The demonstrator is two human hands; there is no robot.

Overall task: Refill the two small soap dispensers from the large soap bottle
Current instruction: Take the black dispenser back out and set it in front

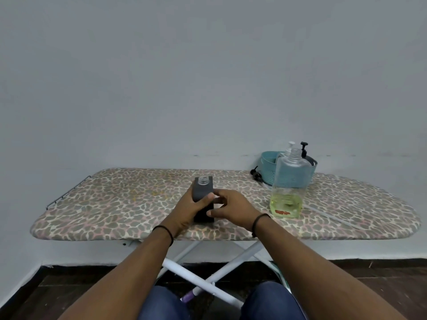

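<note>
Closest to the person, on the leopard-print ironing board (115,204), the left hand (187,209) wraps its fingers and thumb round a dark grey square soap dispenser (203,189) that stands upright with its pump off and its clear threaded neck open to the air. The right hand (231,207) sits just beside the dispenser, fingers loosely curled near its lower body; whether it actually touches or grips anything I cannot tell.

Off to the right of both hands stands the large soap bottle (287,188), upright, uncapped, with only a shallow layer of yellow-green soap in the bottom. It lies on the right hand's side, nearer that hand than the left, so I would expect the right to reach for it while the left steadies the open neck.

Further back, a teal basket (268,162) holds what seem to be two pump-topped bottles, and a loose black pump head (256,173) lies by it.
</note>
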